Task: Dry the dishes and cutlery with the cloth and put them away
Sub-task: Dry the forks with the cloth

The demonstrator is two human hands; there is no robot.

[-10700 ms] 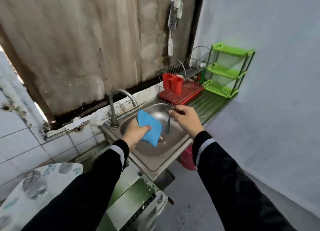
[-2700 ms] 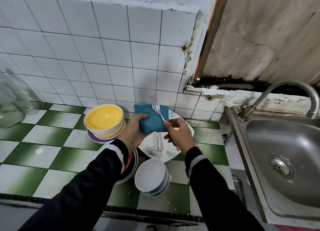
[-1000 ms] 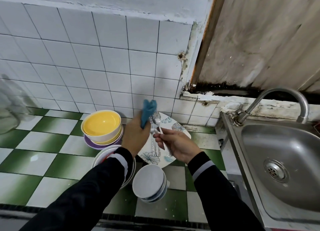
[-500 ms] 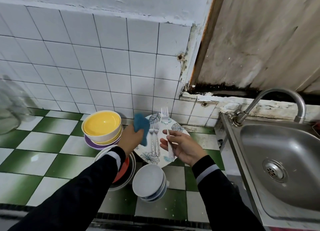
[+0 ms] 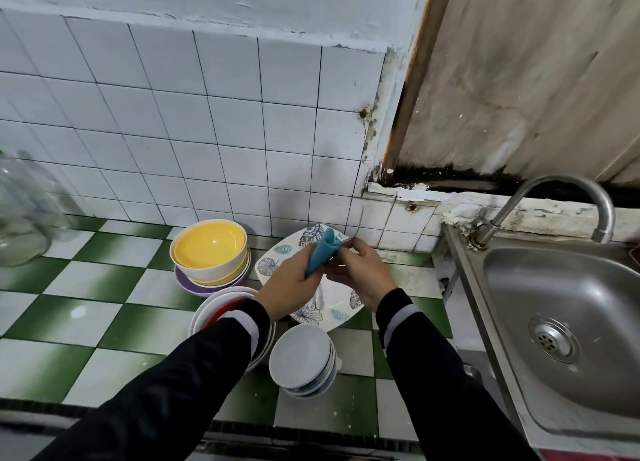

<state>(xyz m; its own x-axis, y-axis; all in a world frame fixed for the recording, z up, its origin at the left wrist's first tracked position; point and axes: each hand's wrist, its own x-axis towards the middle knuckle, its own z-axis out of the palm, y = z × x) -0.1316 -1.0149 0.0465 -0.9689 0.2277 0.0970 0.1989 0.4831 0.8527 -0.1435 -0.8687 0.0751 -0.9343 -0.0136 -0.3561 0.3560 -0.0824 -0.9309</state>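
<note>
Gripping the blue cloth point(image 5: 320, 254) in the curled fingers of the left hand point(image 5: 289, 284), pinching a thin, blurred fork point(image 5: 359, 222) in the right hand point(image 5: 365, 275), both meeting just above the leaf-print plate point(image 5: 341, 313) by the far wall.

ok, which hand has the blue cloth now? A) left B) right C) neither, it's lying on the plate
A: the left hand grips the blue cloth above the plate; the right hand only pinches the fork beside it.
</note>
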